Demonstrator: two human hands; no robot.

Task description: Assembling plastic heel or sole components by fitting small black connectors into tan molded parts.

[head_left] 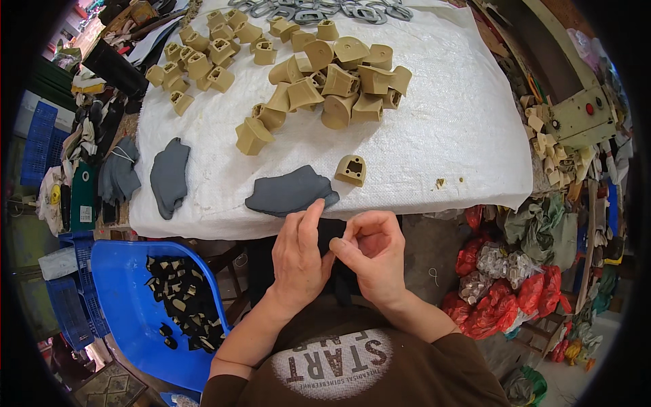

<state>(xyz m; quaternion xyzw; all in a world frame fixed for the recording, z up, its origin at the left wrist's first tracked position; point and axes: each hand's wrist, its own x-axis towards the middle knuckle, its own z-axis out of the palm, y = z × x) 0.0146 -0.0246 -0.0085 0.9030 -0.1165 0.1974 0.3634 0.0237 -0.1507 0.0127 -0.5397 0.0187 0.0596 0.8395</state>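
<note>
My left hand (300,252) is just off the table's near edge, its fingers stretched upward and empty as far as I see. The index fingertip is by a stack of curved dark grey sheet pieces (291,191). Beside it, my right hand (375,252) is closed in a pinch, its thumb tip close to the left thumb. Whatever lies in that pinch, if anything, is too small or hidden to make out. A single tan shoe heel (350,170) sits right of the grey stack, its flat end with holes facing me.
Tan heels (339,81) are heaped on the white-covered table (434,149). Another grey stack (169,178) lies at left. Grey ring-like pieces (312,13) line the far edge. A blue basin (122,305) of dark-covered heels stands lower left; red plastic bags (488,302) lie lower right.
</note>
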